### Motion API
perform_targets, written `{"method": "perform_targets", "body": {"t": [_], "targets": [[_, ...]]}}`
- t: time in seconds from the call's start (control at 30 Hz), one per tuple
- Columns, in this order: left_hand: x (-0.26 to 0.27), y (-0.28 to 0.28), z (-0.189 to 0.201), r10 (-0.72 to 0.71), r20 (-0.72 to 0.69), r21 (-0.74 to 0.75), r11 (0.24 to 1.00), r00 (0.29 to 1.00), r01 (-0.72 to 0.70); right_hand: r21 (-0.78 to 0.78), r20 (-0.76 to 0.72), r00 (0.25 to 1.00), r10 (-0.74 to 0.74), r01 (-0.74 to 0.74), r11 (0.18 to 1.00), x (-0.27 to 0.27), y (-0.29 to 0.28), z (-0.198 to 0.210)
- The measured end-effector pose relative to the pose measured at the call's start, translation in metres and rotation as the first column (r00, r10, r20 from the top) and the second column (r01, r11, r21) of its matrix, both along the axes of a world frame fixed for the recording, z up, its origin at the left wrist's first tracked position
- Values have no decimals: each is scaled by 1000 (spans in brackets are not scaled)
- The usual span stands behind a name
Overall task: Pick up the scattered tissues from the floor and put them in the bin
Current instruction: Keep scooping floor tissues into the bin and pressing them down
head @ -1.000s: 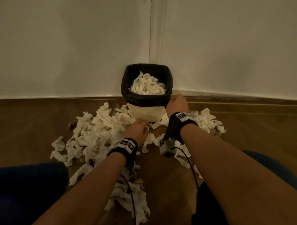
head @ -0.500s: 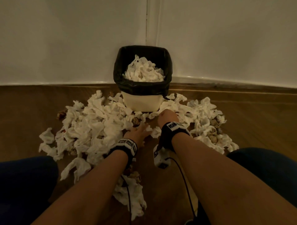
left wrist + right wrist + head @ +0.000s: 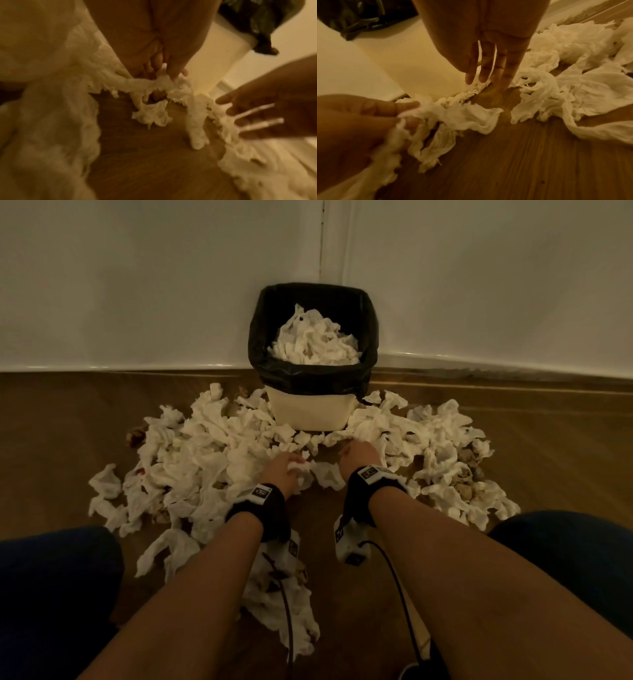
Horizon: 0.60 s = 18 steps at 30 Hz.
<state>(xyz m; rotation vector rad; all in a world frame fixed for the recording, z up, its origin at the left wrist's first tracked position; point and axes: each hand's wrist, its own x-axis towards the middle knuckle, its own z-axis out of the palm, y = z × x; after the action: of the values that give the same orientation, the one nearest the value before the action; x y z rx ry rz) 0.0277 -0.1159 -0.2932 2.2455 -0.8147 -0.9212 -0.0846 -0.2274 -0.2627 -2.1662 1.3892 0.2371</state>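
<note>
Wooden floor (image 3: 61, 419) half hidden under tissues (image 3: 205, 453).

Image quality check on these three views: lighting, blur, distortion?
Head view: dim and warm, wall-floor line bowed by the wide lens, bin sharp. Left wrist view: soft throughout, tissues smeared. Right wrist view: right hand fairly sharp, left hand blurred.

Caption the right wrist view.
Left hand pinches crumpled white tissue; right hand reaches open-fingered toward the wooden floor.
</note>
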Motion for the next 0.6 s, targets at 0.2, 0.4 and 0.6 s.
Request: {"method": "perform_targets", "body": {"t": [0.2, 0.4, 0.6], "targets": [[12, -7, 18, 333, -326, -79, 923, 885, -377, 100, -139, 989, 60, -46, 994, 2, 13, -13], [25, -8, 23, 391, -316, -132, 884, 865, -448, 159, -86, 991, 104, -90, 983, 13, 25, -22], [37, -2, 29, 346, -221, -193, 901, 912, -388, 174, -41, 986, 163, -153, 973, 21, 39, -32]]}}
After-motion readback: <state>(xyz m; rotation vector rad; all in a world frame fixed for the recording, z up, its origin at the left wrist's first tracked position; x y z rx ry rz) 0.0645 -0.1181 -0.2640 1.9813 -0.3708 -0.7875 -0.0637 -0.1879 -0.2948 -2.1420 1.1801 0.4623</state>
